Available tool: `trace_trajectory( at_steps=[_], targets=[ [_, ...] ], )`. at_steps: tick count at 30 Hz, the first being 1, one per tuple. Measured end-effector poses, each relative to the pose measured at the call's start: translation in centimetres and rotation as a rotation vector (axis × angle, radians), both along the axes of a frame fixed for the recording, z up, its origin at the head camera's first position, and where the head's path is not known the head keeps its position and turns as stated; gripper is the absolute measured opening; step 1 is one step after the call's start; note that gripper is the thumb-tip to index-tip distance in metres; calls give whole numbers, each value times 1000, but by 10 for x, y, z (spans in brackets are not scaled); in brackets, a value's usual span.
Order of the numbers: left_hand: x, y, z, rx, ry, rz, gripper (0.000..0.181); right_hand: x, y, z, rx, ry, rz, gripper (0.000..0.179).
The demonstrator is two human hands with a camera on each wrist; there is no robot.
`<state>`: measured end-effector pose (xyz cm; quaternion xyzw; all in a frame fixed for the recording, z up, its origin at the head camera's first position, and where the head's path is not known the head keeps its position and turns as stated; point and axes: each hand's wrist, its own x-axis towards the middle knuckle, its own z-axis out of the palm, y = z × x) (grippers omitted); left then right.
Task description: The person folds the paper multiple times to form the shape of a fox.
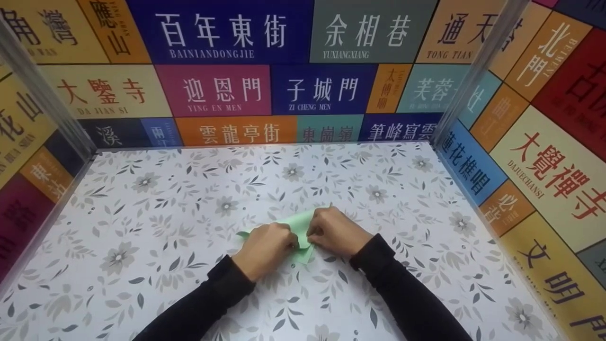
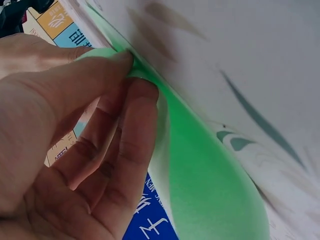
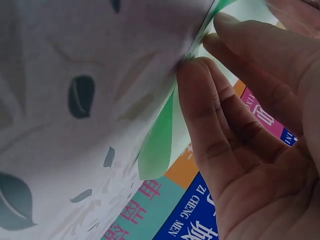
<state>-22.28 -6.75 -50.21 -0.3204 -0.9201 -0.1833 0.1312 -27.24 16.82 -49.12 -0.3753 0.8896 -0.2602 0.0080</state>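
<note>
- The green paper (image 1: 299, 226) lay on the floral desk (image 1: 189, 199), nearer its front edge than its back edge and about midway between the side edges, already partly folded.
- The left hand (image 1: 265, 248) pinched the sheet: in the left wrist view its thumb and fingertips (image 2: 142, 92) closed on a fold of the green paper (image 2: 210, 170).
- The right hand (image 1: 334, 232) pinched too, its fingertips (image 3: 192, 70) pressing a thin green edge (image 3: 160, 140) against the desk surface.
- The two grips met at the middle of the sheet, knuckles almost touching.
- The step appeared to be setting a crease; doing it well probably meant lining up the edges first, then holding the paper flat to the desk.
- Running the fingertips outward from the centre would likely sharpen the fold without skewing it.
- Both sleeves (image 1: 402, 293) were dark.
</note>
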Motion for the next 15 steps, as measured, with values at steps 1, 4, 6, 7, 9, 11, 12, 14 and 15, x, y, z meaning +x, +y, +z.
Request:
trace_trajectory(
  at_steps=[1,4,6,7,9,11,12,14,15],
  targets=[
    [0,-1,1,3,-15,-4,4,0,0,0,0,2,0,9],
    [-1,-3,3,12,-50,-15,7,0,0,1,-5,8,4,8],
    [-1,-4,4,16,-52,-21,11,0,0,1,-6,9,4,8],
    [-1,-5,4,16,-50,-22,13,0,0,1,-6,9,3,8],
    [-2,-6,4,9,-28,-24,20,0,0,2,-4,3,-1,8],
    [-3,-7,4,-8,1,-11,28,1,0,2,-2,-1,-4,8],
    [-4,-8,4,-19,15,-2,32,1,0,2,-2,-5,-5,8],
    [-5,-9,5,-32,28,15,39,0,0,2,-4,-8,-3,7],
    [-5,-10,6,-35,20,23,43,0,0,1,-3,-4,2,7]
  ],
)
